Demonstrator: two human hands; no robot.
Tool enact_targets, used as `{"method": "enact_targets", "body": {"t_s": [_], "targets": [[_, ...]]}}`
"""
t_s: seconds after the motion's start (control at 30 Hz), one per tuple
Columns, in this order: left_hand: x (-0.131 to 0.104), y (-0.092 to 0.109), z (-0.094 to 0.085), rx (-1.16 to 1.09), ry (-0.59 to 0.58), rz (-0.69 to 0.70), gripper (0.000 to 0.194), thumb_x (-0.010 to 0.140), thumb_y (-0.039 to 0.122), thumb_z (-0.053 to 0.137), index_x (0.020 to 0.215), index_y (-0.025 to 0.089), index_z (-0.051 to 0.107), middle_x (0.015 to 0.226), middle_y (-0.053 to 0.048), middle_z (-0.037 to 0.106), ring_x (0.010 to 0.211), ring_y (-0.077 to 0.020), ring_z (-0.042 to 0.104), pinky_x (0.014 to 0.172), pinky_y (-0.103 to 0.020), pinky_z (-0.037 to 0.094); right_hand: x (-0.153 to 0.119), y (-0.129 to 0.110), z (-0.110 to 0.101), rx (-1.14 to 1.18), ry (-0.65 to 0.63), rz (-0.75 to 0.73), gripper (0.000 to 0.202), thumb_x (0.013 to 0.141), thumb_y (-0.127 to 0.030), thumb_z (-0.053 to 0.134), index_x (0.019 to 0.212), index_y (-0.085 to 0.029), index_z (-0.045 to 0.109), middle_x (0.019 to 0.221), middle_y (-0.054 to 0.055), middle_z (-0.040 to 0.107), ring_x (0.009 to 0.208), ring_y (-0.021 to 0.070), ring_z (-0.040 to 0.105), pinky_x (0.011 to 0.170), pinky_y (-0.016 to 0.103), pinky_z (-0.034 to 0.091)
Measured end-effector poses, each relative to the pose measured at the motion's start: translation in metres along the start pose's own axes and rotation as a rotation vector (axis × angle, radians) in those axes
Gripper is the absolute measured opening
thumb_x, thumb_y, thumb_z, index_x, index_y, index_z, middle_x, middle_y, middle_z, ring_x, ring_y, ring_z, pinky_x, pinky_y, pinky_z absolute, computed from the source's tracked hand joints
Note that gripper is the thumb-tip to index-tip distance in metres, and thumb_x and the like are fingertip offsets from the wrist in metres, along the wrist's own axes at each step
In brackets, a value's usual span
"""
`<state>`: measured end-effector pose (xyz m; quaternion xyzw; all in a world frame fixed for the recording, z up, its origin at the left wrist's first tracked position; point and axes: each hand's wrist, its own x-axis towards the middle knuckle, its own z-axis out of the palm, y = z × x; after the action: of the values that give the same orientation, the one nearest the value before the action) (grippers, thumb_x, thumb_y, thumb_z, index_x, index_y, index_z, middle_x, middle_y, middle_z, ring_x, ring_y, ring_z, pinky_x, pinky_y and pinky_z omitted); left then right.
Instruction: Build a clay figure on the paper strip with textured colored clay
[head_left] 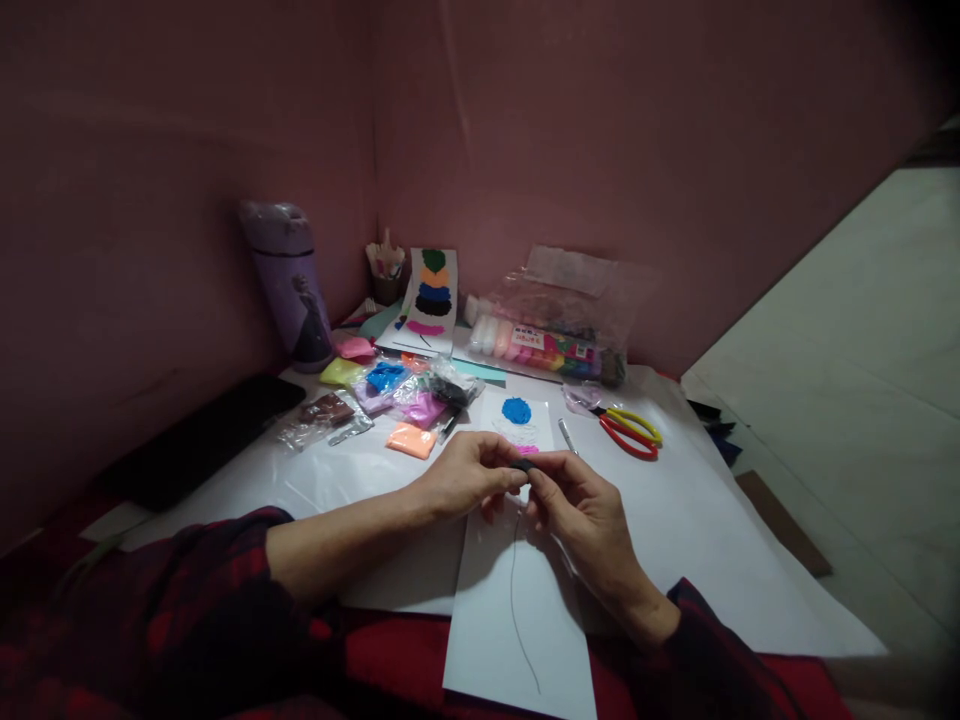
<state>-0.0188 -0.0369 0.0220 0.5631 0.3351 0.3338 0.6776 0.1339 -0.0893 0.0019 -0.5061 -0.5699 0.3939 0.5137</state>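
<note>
Between the fingertips of my left hand (469, 472) and my right hand (589, 510) is a small dark lump of modelling clay (523, 464). Both hands pinch it from either side, just above a white paper strip (487, 640). A thin curved line runs down the strip's near part. On its far part sit a round blue clay patch (516, 410), a drawn outline, and a bit of pink clay (525, 449) partly behind my fingers.
Clay packets, including an orange one (410, 440) and a brown one (328, 412), lie left of the strip. Scissors (631, 434) and a pen (568, 436) lie right. Behind stand a purple bottle (289, 290), a card with coloured patches (435, 300) and a bag of clay (540, 335).
</note>
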Motion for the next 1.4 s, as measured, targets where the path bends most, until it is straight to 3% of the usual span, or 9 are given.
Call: {"method": "enact_targets", "body": {"t_s": [0.17,0.83,1.4], "targets": [[-0.0003,0.002,0.0005,0.014,-0.004,0.007,0.027,0.065,0.035,0.071,0.071,0.011,0.058,0.047,0.003,0.054,0.035,-0.0072,0.047,0.035,-0.018,0.036,0.0003,0.0006,0.0,-0.003,-0.006,-0.01,0.021,0.087,-0.036,0.061,0.097,-0.018,0.065,0.056,-0.003,0.058,0.046,0.0098,0.051,0.044,0.022,0.042],[0.0008,-0.0053,-0.0053,0.114,-0.053,0.033,0.02,0.073,0.03,0.064,0.07,0.014,0.053,0.047,0.004,0.053,0.038,-0.0075,0.048,0.039,-0.018,0.035,-0.0018,-0.0018,-0.0006,-0.025,-0.028,-0.031,0.017,0.089,-0.033,0.059,0.095,-0.018,0.063,0.054,-0.004,0.056,0.045,0.0097,0.05,0.043,0.021,0.043],[0.0016,-0.0035,-0.0009,0.088,0.043,0.041,0.018,0.074,0.028,0.063,0.073,0.012,0.054,0.055,0.003,0.057,0.037,-0.0053,0.047,0.037,-0.017,0.035,-0.0009,-0.002,0.0001,-0.015,0.095,0.018,0.016,0.086,-0.033,0.06,0.091,-0.018,0.061,0.051,-0.005,0.055,0.043,0.0099,0.048,0.039,0.02,0.043]]}}
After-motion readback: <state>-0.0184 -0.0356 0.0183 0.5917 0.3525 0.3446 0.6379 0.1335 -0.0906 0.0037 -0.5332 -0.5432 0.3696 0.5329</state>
